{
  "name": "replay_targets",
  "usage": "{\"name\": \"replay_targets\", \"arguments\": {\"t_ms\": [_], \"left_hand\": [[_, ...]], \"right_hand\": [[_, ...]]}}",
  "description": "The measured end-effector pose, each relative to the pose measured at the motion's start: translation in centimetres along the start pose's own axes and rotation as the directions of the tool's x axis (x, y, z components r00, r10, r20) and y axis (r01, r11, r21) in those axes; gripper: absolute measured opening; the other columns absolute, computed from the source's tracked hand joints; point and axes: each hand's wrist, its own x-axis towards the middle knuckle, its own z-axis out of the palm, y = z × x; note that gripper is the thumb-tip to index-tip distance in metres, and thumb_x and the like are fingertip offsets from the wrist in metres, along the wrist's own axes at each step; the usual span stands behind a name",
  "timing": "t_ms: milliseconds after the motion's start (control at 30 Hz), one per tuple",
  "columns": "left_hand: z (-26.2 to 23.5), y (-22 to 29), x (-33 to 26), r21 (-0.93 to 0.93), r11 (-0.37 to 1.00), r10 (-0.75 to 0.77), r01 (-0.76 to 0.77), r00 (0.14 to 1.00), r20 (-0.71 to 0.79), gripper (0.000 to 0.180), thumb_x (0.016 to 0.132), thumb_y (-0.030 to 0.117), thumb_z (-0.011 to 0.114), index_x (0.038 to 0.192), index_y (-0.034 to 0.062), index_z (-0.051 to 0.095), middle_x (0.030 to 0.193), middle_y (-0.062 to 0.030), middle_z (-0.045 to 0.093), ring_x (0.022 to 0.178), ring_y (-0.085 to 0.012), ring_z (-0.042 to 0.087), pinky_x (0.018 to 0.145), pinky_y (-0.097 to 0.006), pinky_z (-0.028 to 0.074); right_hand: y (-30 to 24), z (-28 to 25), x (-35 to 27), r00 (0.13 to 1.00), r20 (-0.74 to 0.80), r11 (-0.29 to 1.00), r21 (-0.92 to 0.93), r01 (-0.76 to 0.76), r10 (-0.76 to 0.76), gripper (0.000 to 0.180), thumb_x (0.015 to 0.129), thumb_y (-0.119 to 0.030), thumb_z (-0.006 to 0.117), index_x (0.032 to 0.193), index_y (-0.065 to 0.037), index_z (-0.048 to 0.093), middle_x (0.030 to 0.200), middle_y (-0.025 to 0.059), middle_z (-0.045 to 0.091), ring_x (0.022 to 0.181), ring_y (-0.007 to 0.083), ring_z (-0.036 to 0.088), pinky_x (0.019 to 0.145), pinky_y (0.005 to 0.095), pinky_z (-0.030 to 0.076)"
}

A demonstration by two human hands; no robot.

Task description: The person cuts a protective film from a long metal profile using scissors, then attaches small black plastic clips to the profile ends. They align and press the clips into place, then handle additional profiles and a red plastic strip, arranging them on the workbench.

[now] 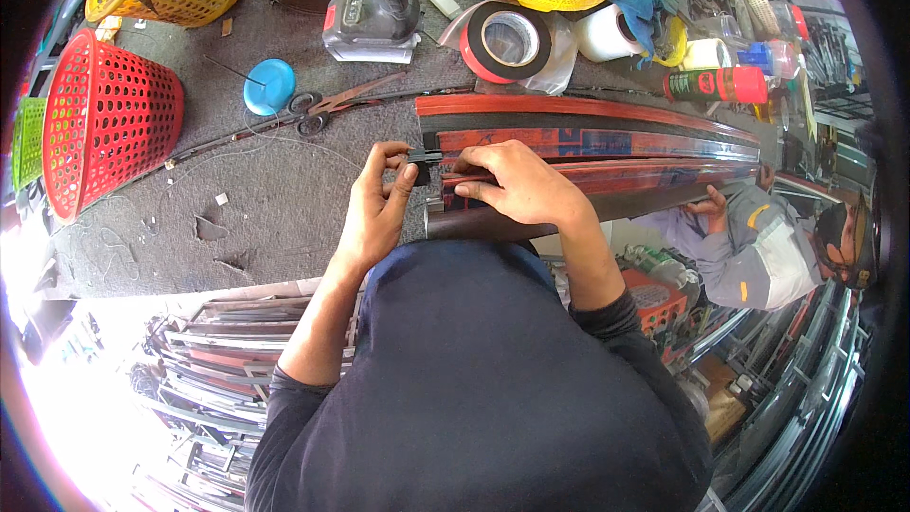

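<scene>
fingertips of the left hand [377,204] pinch a small black end clip [421,157] onto the trim strip's [607,144] end, while the right hand [517,185] lies flat, fingers spread, steadying it.

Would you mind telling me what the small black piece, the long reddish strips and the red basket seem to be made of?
The small black end piece, pinched by the left hand, looks like matte moulded plastic or rubber. The long reddish-brown strips under the right hand appear to be metal trim under glossy protective film, judging by the sheen. The red perforated basket looks like moulded plastic.
</scene>
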Motion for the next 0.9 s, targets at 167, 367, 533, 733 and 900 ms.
{"name": "replay_targets", "arguments": {"t_ms": [167, 367, 533, 733, 900], "left_hand": [[-0.9, 2.4, 1.4, 0.230, 0.973, -0.056, 0.017, 0.984, 0.168, 0.037, 0.124, 0.033, 0.057, 0.151, 0.0073, 0.052, 0.101, -0.0176, 0.078, 0.082, -0.0203, 0.071, 0.073, -0.039, 0.054], [-1.2, 3.6, 2.7, 0.459, 0.888, -0.159, 0.036, 0.959, 0.233, 0.039, 0.125, 0.037, 0.051, 0.152, 0.0084, 0.049, 0.090, -0.0250, 0.079, 0.096, -0.0380, 0.082, 0.079, -0.048, 0.056], [-1.1, 2.2, 2.5, 0.130, 0.991, -0.063, 0.034, 0.971, 0.229, 0.034, 0.124, 0.029, 0.058, 0.150, 0.0078, 0.052, 0.078, -0.0149, 0.071, 0.071, -0.0203, 0.065, 0.069, -0.043, 0.050], [0.4, 0.1, 0.5, -0.268, 0.945, -0.154, 0.189, 0.977, 0.146, 0.032, 0.123, 0.033, 0.064, 0.147, 0.0124, 0.057, 0.076, 0.0091, 0.053, 0.067, -0.0017, 0.043, 0.060, -0.024, 0.035], [0.6, 0.1, -0.1, -0.454, 0.836, -0.265, 0.308, 0.951, 0.158, 0.030, 0.122, 0.032, 0.066, 0.144, 0.0137, 0.058, 0.074, 0.0092, 0.053, 0.059, -0.0005, 0.041, 0.052, -0.023, 0.028]], "right_hand": [[0.2, 0.0, 0.0, 1.000, 0.010, 1.000, 0.013, -0.017, 0.017, 0.036, 0.106, -0.025, 0.082, 0.126, 0.005, 0.078, 0.120, 0.0269, 0.082, 0.115, 0.0462, 0.079, 0.100, 0.0512, 0.062], [0.1, -0.1, 0.2, 1.000, -0.004, 0.997, 0.071, -0.023, 0.023, 0.032, 0.105, -0.022, 0.082, 0.123, 0.004, 0.079, 0.118, 0.0281, 0.082, 0.117, 0.0487, 0.077, 0.101, 0.0543, 0.061], [0.1, -0.6, 0.3, 1.000, -0.023, 0.999, 0.039, 0.014, -0.013, 0.031, 0.104, -0.021, 0.083, 0.123, 0.004, 0.078, 0.117, 0.0252, 0.083, 0.114, 0.0465, 0.079, 0.098, 0.0526, 0.061], [0.4, -0.7, 0.6, 1.000, -0.009, 0.999, 0.053, -0.013, 0.013, 0.034, 0.104, -0.021, 0.083, 0.125, 0.005, 0.078, 0.117, 0.0241, 0.083, 0.112, 0.0460, 0.079, 0.097, 0.0512, 0.062], [0.5, -0.6, 0.8, 1.000, -0.026, 0.998, 0.063, -0.002, 0.004, 0.031, 0.103, -0.020, 0.083, 0.123, 0.003, 0.079, 0.115, 0.0265, 0.082, 0.113, 0.0480, 0.078, 0.097, 0.0538, 0.061]]}}
